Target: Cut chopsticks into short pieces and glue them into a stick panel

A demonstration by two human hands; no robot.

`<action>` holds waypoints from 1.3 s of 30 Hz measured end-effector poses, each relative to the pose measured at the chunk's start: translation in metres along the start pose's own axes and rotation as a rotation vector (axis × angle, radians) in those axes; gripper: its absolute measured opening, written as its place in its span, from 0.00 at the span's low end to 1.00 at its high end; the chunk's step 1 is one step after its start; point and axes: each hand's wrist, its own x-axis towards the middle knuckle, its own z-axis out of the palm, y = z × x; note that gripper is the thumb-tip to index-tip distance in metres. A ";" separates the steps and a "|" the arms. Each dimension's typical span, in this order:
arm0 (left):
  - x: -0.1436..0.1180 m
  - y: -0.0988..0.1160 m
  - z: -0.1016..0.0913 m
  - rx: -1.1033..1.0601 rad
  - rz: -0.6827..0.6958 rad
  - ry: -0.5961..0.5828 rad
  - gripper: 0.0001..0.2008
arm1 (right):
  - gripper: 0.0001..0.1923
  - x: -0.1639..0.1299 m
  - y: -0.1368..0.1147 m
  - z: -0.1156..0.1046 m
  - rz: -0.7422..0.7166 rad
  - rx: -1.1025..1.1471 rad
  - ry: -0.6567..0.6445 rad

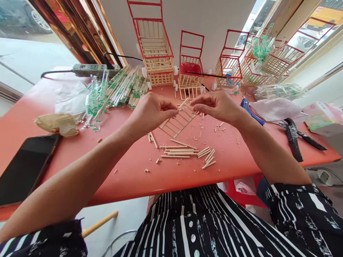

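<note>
Left hand (150, 110) and right hand (217, 105) together pinch one short stick (183, 104) above the ladder-like frame (178, 123) (resting flat beneath the fingertips). Best seated square across both rails. Nearer the body lie roughly a dozen cut sticks (187, 152); beyond the hands, four red-framed carts (190, 67).

No legible text, green print on the chopstick wrappers (125, 87) too small to read
</note>
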 end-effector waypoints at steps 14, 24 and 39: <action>-0.021 -0.039 -0.064 -0.532 -0.358 0.297 0.07 | 0.12 0.007 0.038 -0.010 0.267 -0.806 0.002; -0.018 -0.047 -0.080 -0.703 -0.272 0.320 0.10 | 0.14 0.066 0.002 0.052 -0.102 -0.721 -0.203; -0.014 -0.038 -0.082 -0.928 -0.291 0.470 0.15 | 0.11 0.072 -0.007 0.127 -0.428 -0.480 -0.467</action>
